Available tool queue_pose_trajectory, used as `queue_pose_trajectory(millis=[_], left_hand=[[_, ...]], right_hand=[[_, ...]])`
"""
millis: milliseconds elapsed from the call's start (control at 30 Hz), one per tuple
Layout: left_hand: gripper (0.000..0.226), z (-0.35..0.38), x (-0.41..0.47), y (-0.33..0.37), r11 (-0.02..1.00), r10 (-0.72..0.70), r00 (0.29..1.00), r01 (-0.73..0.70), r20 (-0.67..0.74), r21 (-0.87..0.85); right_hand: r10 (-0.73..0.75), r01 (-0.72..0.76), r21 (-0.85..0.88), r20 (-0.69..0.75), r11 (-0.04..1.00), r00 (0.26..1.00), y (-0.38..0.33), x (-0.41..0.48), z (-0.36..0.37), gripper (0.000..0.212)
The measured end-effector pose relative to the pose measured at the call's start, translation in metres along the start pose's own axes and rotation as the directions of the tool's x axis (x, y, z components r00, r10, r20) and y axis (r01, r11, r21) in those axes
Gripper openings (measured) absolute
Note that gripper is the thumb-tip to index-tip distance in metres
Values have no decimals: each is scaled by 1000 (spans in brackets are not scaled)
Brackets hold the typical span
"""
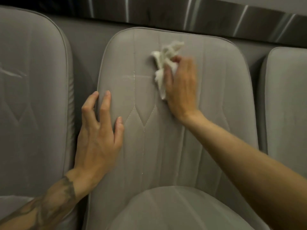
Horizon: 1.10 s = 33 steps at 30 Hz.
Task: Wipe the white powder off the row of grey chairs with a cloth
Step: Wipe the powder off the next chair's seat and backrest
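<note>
White crumpled cloth [166, 55] is sitting in the right hand [181, 87], whose fingers are curling round it and pressing it high on the middle grey chair [166, 146]. The left hand [98, 130] is resting open, fingers spread, on that chair's left edge. Faint white powder [134, 75] is lining a seam between the 2 hands.

The middle chair [166, 146] is grey, its paler stitching running in straight lines that meet in a V. White powder [133, 74] flecks one seam. The cloth [163, 63] is white. The left chair [33, 97] is grey with pale streaks, the right chair [285, 97] plain grey. A dark strip [216, 17] shows bright glints. The left forearm [54, 200] bears a dark tattoo.
</note>
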State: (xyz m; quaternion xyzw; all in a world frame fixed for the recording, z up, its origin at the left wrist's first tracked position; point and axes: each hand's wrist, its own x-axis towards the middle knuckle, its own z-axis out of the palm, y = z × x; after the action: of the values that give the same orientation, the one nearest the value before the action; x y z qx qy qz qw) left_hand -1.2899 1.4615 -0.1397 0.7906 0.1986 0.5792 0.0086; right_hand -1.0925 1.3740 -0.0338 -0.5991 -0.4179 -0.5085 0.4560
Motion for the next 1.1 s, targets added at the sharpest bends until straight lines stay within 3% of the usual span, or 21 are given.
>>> queue_pose_trajectory(millis=[67,133,200,333,400,467,567,633,700,767,867,1000,1100], left_hand=[[66,-1,0,-1,1000,-4,1000,4,0,2],[66,-1,0,0,1000,-6,1000,7,6,-6],[66,-1,0,0,1000,-6,1000,6,2,-8],[67,0,1,-1,1000,-15,1000,15,14,-18],[67,0,0,-1,1000,-10,1000,10,4,-17],[66,-1,1,-1,1000,-3,1000,3,4,-8],[66,-1,0,0,1000,-10,1000,10,16,-6],[66,-1,1,0,1000,-6,1000,6,8,-3],[66,-1,1,0,1000,-5,1000,5,10,-1],[66,-1,0,0,1000,-11,1000,11,5,-8],[66,1,0,-1,1000,5,1000,-5,-8,-4],[65,1,0,0,1000,-1,1000,1,-4,3],[65,0,0,0,1000,1,1000,-1,-4,-6]], right_hand=[[-138,132,49,167,990,976,-7,-35,-5,25],[-226,222,46,247,974,942,1,-35,-13,24],[-201,206,-11,186,978,962,12,-5,-15,29],[51,-53,-68,-38,996,998,17,48,-7,33],[49,-49,-38,-9,998,999,6,28,-1,32],[-99,97,17,160,995,982,-9,-17,-4,29],[-327,336,28,322,941,888,0,-41,-19,26],[-280,291,-7,257,957,925,11,-8,-14,30],[-141,147,-57,89,987,986,9,29,-4,32],[-49,49,-40,3,998,999,-1,35,6,29],[-196,192,68,63,979,979,-23,-21,10,23],[-412,404,87,266,911,872,-12,-57,-6,23],[-296,298,6,129,954,946,-10,10,7,30]])
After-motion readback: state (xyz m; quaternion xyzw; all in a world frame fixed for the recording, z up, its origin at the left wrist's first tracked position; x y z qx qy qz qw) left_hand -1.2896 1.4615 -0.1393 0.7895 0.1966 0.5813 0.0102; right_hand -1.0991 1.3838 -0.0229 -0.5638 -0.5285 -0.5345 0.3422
